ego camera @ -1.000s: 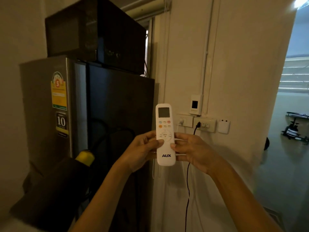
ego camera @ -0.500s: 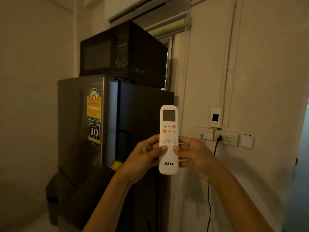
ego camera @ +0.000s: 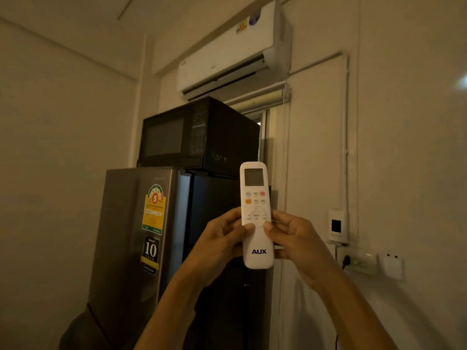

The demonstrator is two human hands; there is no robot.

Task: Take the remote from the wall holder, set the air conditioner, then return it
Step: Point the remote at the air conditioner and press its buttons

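While both the left hand (ego camera: 222, 238) and right hand (ego camera: 295, 238) clasp its lower sides, the remote (ego camera: 255, 213) stands upright below the air conditioner (ego camera: 227, 51); light, rigid, smooth plastic, probably best gripped along its edges.

I am holding a white remote (ego camera: 256, 215) with a grey screen, orange, red and pale blue buttons, and dark blue "AUX" lettering. A white air conditioner (ego camera: 233, 45) is showing yellow and blue stickers. The microwave (ego camera: 199, 135) is looking black; the fridge (ego camera: 131, 236) is showing silver-grey, wearing a yellow, green and red label (plus a black one with a white "10"). Walls are glowing cream.
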